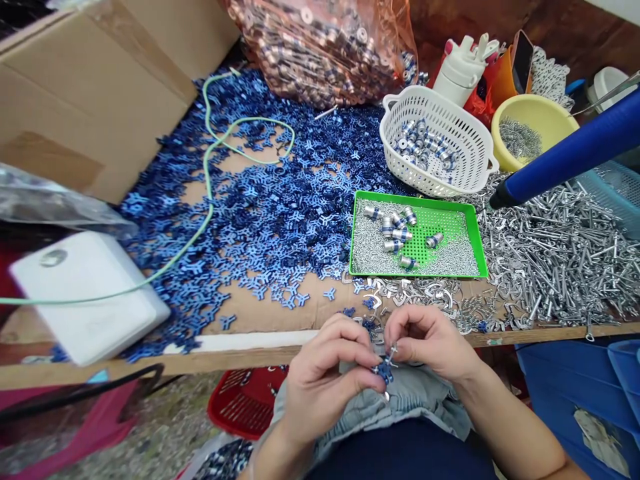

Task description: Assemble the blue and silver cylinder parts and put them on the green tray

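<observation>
A small blue three-armed piece point(384, 372) is off the near side of the green tray point(479, 240), above the person's lap. The left hand point(330, 377) has its fingers closed in a pinch on it. The right hand point(433, 343) has its fingers narrowed on a small silver part point(393, 349), which appears to meet the blue piece; the exact contact is too small to tell.

The green tray holds tiny silver bits and several blue-banded metal cylinders point(401, 235). Curved silver clips point(420, 290) lie along its near edge on the surface point(270, 317). Left of the tray spreads a mass of blue three-armed pieces point(300, 200); right of it, a heap of silver pins point(560, 247). Just behind the tray stands a white basket point(420, 177) with more cylinders, and behind it to the right, a yellow bowl point(543, 113).
</observation>
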Tool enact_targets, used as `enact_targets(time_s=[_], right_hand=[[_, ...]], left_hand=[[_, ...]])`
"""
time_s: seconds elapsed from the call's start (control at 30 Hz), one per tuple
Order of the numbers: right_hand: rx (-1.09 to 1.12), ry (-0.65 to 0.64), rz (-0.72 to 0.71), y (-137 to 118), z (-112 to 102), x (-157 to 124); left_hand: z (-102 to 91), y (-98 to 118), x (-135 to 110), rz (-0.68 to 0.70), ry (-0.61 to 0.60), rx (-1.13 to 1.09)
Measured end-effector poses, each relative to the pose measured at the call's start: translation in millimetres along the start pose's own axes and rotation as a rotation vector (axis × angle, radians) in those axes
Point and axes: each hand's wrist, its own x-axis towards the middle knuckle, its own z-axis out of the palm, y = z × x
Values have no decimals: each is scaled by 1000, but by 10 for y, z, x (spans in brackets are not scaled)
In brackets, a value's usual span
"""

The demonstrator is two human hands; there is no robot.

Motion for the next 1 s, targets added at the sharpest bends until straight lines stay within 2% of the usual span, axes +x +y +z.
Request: enact_targets(time_s=[0.07, 0.13, 0.23, 0.3, 0.4, 0.5, 0.87, 1.0], right_hand=[[54, 5, 45, 33, -16, 10], [-63, 126, 23, 48, -63, 11], [-576, 466, -112, 76, -157, 19], [-944, 567, -192, 117, -192, 44], [-1297, 550, -229, 195, -173, 117], [-1470, 572, -227, 250, -120, 195], [-1685, 506, -210, 236, -123, 210], [-1718, 471, -283, 244, -164, 221]], left_hand=[[-3, -8, 3, 17, 8, -1], [-23, -29, -5, 25, 38, 4], [-70, -86, -39, 3, 112, 19], [-96, -123, -64, -37, 157, 17], [-110, -152, -82, -76, 195, 15], [-108, -148, -77, -85, 195, 26], [-97, -151, -67, -84, 166, 42], [-97, -144, -69, -90, 171, 44]])
